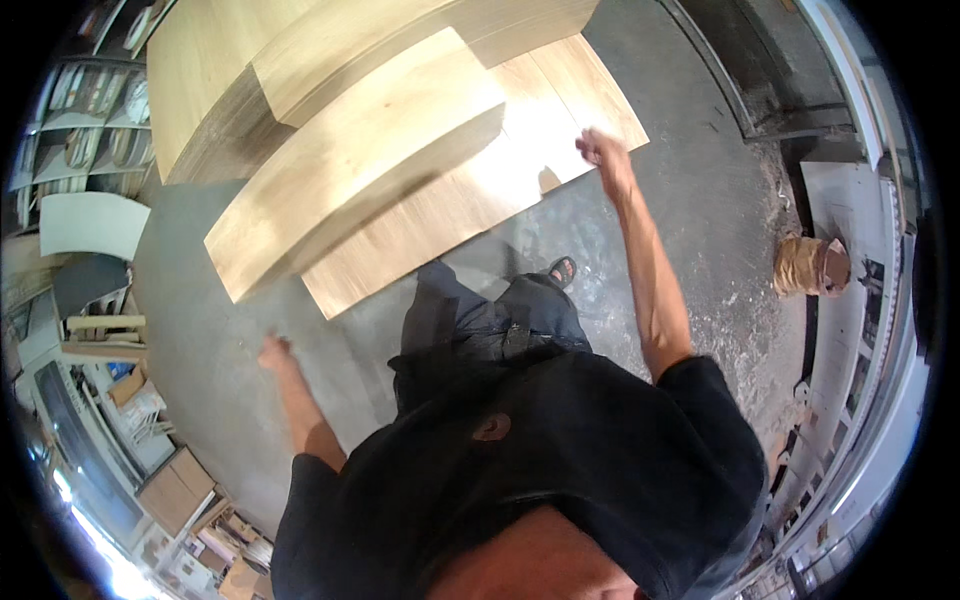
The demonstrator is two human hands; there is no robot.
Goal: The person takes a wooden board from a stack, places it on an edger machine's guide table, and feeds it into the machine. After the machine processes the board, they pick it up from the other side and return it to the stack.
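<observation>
Over the right end of a flat light-wood panel (400, 245), my right hand (604, 150) is held out with its fingers curled in. No object shows in it, and I cannot tell whether it touches the panel. My left hand (275, 350) hangs over the grey floor, near the left end of a tall light-wood board (360, 150). Motion smears its fingers, so their pose is unclear. The tall board stands along the flat panel and casts a shadow on it.
Larger wood-faced boards (200, 80) stand behind, at the far left. Shelves with stacked pieces (90, 120) line the left side. On the right are a brown roll (810, 266) and a dark metal frame (745, 90). My sandalled foot (563, 270) is by the panel's near edge.
</observation>
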